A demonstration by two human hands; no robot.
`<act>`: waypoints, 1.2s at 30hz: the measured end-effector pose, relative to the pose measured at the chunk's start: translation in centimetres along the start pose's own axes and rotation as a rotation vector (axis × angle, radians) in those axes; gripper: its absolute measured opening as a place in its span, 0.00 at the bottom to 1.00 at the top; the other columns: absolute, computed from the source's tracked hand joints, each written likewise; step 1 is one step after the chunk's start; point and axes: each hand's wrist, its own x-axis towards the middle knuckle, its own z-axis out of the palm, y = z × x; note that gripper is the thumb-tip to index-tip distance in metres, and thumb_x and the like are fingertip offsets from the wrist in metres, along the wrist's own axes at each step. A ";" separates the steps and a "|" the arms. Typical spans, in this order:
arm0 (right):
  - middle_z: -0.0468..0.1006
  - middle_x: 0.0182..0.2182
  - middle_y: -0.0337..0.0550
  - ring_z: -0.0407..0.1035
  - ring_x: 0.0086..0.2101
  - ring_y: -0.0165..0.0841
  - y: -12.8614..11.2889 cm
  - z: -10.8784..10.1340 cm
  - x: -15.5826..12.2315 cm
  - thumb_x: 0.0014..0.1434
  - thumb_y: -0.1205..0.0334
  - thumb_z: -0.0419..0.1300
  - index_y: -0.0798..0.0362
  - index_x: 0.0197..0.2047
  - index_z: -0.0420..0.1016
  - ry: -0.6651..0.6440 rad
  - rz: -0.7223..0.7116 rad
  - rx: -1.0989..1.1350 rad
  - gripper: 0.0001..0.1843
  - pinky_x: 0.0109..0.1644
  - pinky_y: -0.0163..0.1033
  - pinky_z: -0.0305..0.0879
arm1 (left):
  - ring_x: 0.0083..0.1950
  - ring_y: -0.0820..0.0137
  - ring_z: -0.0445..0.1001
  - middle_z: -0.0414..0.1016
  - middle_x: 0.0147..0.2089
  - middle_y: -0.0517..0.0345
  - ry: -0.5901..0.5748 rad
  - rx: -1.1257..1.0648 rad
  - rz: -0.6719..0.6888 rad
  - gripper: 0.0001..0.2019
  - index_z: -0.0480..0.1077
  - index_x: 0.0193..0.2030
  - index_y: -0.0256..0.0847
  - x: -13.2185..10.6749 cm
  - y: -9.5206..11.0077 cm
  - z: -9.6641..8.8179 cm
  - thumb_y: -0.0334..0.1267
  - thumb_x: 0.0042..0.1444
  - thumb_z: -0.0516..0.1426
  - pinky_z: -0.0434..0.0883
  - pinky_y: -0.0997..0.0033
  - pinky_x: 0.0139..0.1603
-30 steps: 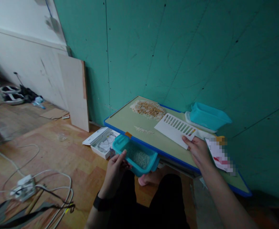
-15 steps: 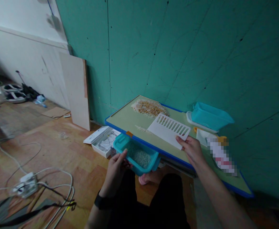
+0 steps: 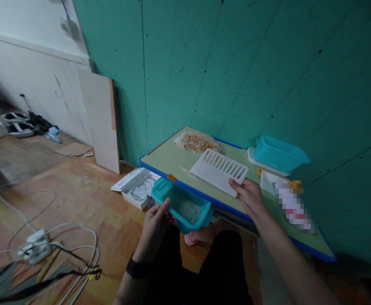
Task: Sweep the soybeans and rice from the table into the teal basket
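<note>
My left hand (image 3: 155,219) grips the near left side of a teal plastic container (image 3: 159,191), held just below the table's front edge. Pale grains, like rice, lie in its bottom (image 3: 188,208). Between thumb and fingers, my right hand (image 3: 249,197) has a flat white slotted scraper (image 3: 211,173) by its right end, over the table (image 3: 163,157). Past the scraper's far edge lies a spread pile of yellow kernels or beans mixed with pale grains (image 3: 196,142). A thin streak of pale grains (image 3: 185,170) lies left of the scraper.
Another teal container (image 3: 279,154) stands at the table's back right, by the green wall (image 3: 179,76). A blurred-out package (image 3: 295,207) lies nearer. On the floor are an open white box (image 3: 136,199), cables and a power strip (image 3: 37,245). A board (image 3: 99,123) leans against the wall.
My right hand has moved the scraper a little to the left, toward the streak of grains. My left hand and the container have stayed nearly still.
</note>
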 end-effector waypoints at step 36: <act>0.84 0.29 0.47 0.76 0.30 0.41 0.3 6.2 0.7 0.39 0.40 0.75 0.56 0.31 0.83 -0.090 -0.089 -0.068 0.26 0.33 0.41 0.69 | 0.20 0.71 0.74 0.72 0.17 0.60 0.015 0.027 0.047 0.24 0.68 0.19 0.40 0.6 0.0 -0.6 0.55 0.45 0.71 0.72 0.75 0.23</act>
